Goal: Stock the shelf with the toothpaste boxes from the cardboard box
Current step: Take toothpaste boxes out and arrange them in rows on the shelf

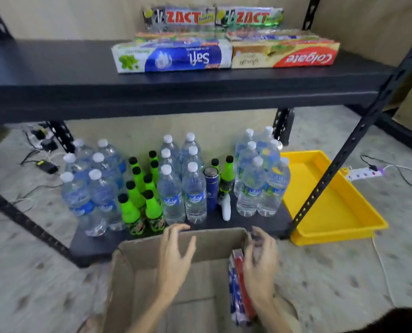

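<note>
Here, inside the cardboard box (137, 267), the right hand (260, 265) curls round upright toothpaste boxes (239, 284) against its right wall, while the left hand (176, 255) hovers spread, holding nothing. Beyond, more toothpaste cartons (224, 42) lie on the shelf (56, 75).

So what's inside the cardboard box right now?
Inside the cardboard box, toothpaste boxes stand against the right wall under the right hand. The left hand hides part of the floor.

left hand (176, 257): fingers spread, loose | right hand (260, 265): fingers curled, gripping
</note>
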The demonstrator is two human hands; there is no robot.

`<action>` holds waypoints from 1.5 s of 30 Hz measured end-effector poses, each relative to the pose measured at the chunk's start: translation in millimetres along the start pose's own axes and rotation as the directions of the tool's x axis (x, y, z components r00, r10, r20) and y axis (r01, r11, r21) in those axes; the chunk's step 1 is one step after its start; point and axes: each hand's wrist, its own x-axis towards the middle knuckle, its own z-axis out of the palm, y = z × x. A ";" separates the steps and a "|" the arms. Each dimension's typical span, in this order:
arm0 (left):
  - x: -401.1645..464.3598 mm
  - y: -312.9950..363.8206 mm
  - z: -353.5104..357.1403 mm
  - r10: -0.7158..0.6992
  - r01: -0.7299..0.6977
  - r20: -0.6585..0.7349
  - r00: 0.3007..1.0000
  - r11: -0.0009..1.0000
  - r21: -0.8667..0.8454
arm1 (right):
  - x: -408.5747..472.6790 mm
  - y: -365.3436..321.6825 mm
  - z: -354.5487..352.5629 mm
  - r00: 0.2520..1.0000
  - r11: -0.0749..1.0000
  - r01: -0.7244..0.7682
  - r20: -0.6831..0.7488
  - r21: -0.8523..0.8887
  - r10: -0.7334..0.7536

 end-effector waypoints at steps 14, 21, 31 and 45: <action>-121.7 -107.2 119.6 -0.565 0.598 0.445 0.695 0.798 0.079 | -101.1 123.3 34.9 0.757 0.684 -0.342 0.243 -0.644 0.607; -117.7 -112.9 148.5 -0.592 0.659 0.540 0.598 0.747 0.089 | -95.0 131.2 38.7 0.716 0.735 -0.469 0.277 -0.490 0.641; -105.5 -121.4 163.1 -0.687 0.748 0.461 0.562 0.659 0.071 | -102.7 157.2 47.5 0.600 0.768 -0.490 0.479 -0.413 0.641; -99.3 -109.3 196.5 -0.654 0.625 0.425 0.626 0.746 0.228 | -93.8 166.8 58.3 0.606 0.627 -0.625 0.218 -0.465 0.765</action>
